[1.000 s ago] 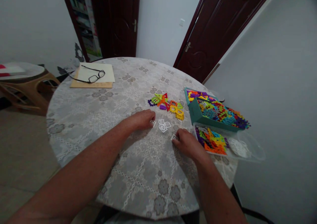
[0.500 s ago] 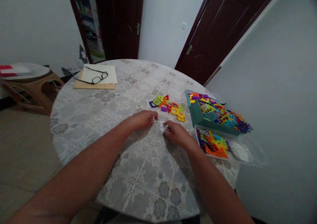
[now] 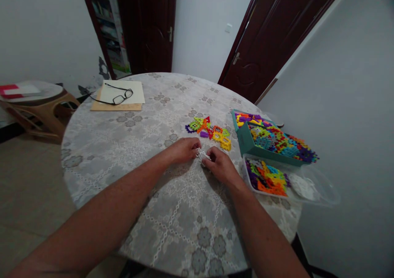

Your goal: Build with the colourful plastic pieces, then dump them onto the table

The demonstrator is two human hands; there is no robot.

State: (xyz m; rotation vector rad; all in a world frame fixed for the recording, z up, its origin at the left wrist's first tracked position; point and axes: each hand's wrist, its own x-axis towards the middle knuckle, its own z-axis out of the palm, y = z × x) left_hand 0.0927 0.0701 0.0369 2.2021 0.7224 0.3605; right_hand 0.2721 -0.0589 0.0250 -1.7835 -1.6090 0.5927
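Note:
Over the middle of the round table, white plastic building pieces (image 3: pixel 202 155) meet between my two hands. My left hand (image 3: pixel 188 149) is closed on a white piece from the left. From the right, my right hand (image 3: pixel 219 163) pinches another white piece. Whether the two pieces are locked together or only touching I cannot tell. Just beyond my hands lies a loose cluster of coloured building pieces (image 3: pixel 197 124) in green, orange and red, beside a purple piece (image 3: pixel 204 134) and yellow pieces (image 3: pixel 225 143).
To the right stand a teal box (image 3: pixel 246 142) full of coloured pieces and a clear plastic tub (image 3: pixel 245 173) of more pieces. White pieces (image 3: pixel 304 187) lie in a clear lid. Glasses (image 3: pixel 118 99) rest on papers (image 3: pixel 138 88) at the far left. A stool (image 3: pixel 46 110) stands beyond the table.
My left hand has moved right, closing the gap to my right hand. The white pieces, apart before, now meet between my fingers.

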